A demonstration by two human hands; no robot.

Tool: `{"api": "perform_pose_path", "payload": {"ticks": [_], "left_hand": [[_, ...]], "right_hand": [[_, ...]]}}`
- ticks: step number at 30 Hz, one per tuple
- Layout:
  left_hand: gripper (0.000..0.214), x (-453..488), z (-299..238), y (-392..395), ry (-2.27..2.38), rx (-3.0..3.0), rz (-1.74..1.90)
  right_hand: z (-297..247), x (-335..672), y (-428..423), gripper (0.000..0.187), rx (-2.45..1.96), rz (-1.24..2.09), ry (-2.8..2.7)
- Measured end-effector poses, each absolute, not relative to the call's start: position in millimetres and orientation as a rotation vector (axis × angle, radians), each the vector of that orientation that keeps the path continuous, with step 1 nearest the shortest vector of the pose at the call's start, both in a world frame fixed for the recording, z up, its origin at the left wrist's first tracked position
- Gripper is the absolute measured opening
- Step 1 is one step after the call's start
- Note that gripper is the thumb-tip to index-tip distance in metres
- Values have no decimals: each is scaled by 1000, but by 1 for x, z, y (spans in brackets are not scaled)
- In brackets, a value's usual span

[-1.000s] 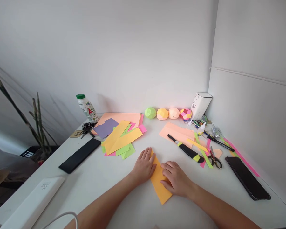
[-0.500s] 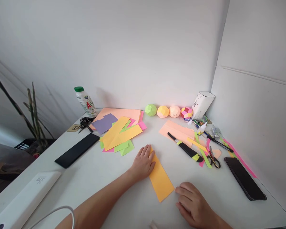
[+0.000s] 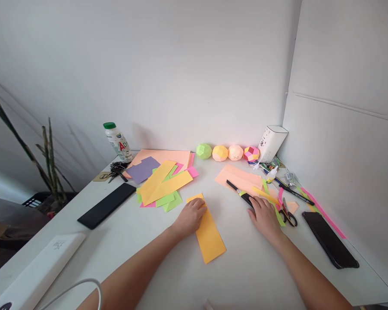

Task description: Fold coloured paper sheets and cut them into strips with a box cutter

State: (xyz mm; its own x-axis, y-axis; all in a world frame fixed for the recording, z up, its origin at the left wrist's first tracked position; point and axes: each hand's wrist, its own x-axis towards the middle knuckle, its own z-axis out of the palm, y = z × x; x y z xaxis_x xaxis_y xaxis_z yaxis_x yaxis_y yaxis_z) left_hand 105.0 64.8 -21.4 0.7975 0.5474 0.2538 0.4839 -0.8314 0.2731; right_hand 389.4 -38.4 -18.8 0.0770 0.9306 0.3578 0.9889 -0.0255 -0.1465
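An orange paper strip lies on the white desk in front of me. My left hand rests flat on its upper left part, fingers loosely together, pinning it down. My right hand has reached to the right and lies over the black-and-yellow utility knife, fingers curling on its handle end; the blade end sticks out toward the back. Whether the knife is lifted off the desk cannot be told.
A pile of coloured papers lies behind left, with a black case, keys and a bottle. Several paper balls line the wall. Scissors, paper strips, a pen and a phone lie right.
My right hand left the orange strip, drew back toward me, then reached right onto the utility knife. The strip, held by my left hand, shifted slightly.
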Motion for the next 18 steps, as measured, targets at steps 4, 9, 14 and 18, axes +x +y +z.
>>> {"api": "perform_pose_path", "payload": {"ticks": [4, 9, 14, 18], "left_hand": [[14, 106, -17, 58, 811, 2771, 451], [17, 105, -15, 57, 807, 2781, 419], [15, 105, -14, 58, 803, 2783, 397], [17, 105, -14, 59, 806, 2783, 379]], "right_hand": [[-18, 403, -45, 35, -1982, -102, -1893], [4, 413, -89, 31, -1861, 117, -1964], [22, 407, -155, 25, -1803, 685, -1993], [18, 400, -182, 21, -1819, 790, -1977]]}}
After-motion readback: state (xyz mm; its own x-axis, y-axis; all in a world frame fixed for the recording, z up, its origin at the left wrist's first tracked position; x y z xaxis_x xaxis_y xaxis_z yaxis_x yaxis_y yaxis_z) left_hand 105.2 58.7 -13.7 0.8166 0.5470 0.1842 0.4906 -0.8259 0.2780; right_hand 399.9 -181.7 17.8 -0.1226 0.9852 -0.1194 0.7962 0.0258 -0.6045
